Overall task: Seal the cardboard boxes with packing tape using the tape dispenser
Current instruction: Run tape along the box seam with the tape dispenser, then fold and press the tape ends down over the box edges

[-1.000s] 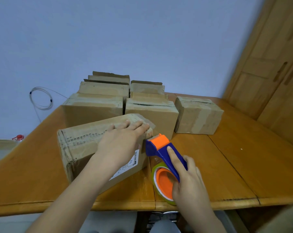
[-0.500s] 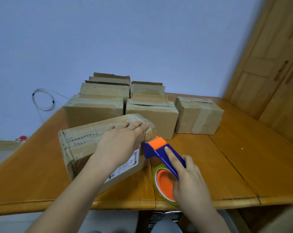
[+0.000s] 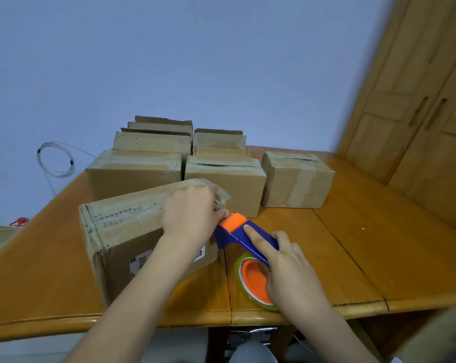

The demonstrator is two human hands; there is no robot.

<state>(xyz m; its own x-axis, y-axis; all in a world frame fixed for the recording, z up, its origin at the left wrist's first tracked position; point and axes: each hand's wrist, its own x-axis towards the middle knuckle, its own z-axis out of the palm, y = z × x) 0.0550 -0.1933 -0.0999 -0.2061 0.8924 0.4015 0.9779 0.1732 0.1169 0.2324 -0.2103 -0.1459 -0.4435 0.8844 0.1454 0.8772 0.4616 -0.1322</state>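
Now left hand (image 3: 190, 213) curls fingers over the creased, taped box (image 3: 122, 221); right hand (image 3: 292, 271) grips blue-orange dispenser (image 3: 237, 231).

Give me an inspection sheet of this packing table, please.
Surface: wooden table, seams showing.
Job's things: near box at the front; tape dispenser at its right end; more boxes grouped behind.
Clutter: small red object off the left edge.
Grippers: left hand on the near box's end, fingers bent over it; right hand grips the tape dispenser.
Cables: coiled cable on the wall.
Surroundings: blue wall, wooden doors at right.
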